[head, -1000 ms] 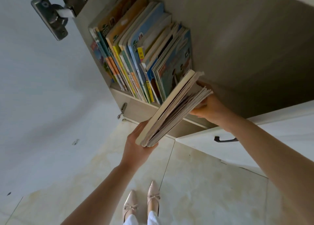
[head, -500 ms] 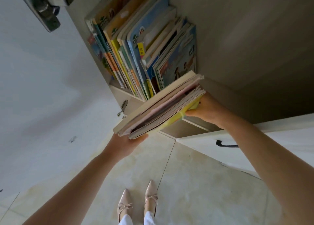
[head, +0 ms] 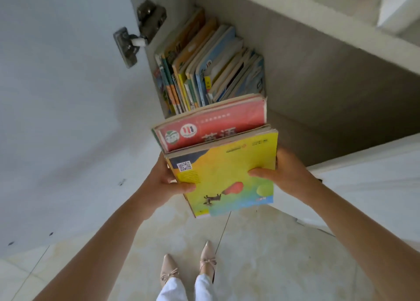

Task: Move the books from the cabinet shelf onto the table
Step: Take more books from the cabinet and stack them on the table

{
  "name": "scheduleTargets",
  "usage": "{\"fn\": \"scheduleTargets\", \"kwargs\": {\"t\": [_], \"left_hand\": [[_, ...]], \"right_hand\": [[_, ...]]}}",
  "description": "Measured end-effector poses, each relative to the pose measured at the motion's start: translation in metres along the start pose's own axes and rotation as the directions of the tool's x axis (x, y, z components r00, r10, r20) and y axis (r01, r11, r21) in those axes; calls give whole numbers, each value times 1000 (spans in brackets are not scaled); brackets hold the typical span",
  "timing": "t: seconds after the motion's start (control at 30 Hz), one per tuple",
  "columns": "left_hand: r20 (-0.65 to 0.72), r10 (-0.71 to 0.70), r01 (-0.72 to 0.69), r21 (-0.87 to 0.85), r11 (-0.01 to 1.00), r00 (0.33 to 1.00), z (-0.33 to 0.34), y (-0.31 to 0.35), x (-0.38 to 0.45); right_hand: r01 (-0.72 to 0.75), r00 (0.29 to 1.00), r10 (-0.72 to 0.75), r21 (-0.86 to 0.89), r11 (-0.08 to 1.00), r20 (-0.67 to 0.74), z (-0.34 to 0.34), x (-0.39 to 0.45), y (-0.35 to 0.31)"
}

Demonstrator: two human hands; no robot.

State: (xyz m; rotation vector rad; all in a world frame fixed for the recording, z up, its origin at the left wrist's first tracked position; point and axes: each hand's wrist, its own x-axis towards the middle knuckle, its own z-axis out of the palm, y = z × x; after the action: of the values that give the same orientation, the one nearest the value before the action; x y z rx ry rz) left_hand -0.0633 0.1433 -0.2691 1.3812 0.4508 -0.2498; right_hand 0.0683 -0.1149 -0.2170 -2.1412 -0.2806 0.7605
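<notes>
I hold a stack of books (head: 227, 171) flat in front of me, out of the cabinet. A yellow-green cover lies on top, a red one under it sticks out at the far end. My left hand (head: 163, 184) grips the stack's left edge, thumb on the cover. My right hand (head: 284, 175) grips its right edge, thumb on top too. Several more books (head: 209, 68) stand upright, leaning, at the left end of the cabinet shelf (head: 302, 109) behind the stack. No table is in view.
The open white cabinet door (head: 56, 118) with its metal hinge (head: 127, 46) stands at my left. A white drawer front (head: 368, 187) juts out at the right. Below are pale floor tiles (head: 261, 255) and my two shoes.
The stack has come off the shelf and turned from tilted on edge to flat, covers up. Both hands shifted to its side edges and drew it toward me.
</notes>
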Motion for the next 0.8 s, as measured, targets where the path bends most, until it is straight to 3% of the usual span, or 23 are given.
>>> {"fn": "scheduleTargets", "kwargs": {"t": [0.23,0.47,0.53,0.67,0.8], "left_hand": [[-129,-99,26,-480,877,987,-2,38,-115],[-330,-245,17,-565,825,911,3,71,-229],[-350,-261,-2,-602,799,900,7,74,-257],[-505,-227,-61,-492,869,833,15,77,-311],[-656,-218,-131,-440,888,722,32,75,-357]], "right_hand": [[-76,996,54,336,939,75,30,-104,-76],[-94,995,67,484,870,73,68,-180,-139],[-131,991,111,466,875,68,79,-192,-146],[-151,987,117,377,914,112,96,-216,-162],[-135,970,72,269,954,231,104,-235,-175]]}}
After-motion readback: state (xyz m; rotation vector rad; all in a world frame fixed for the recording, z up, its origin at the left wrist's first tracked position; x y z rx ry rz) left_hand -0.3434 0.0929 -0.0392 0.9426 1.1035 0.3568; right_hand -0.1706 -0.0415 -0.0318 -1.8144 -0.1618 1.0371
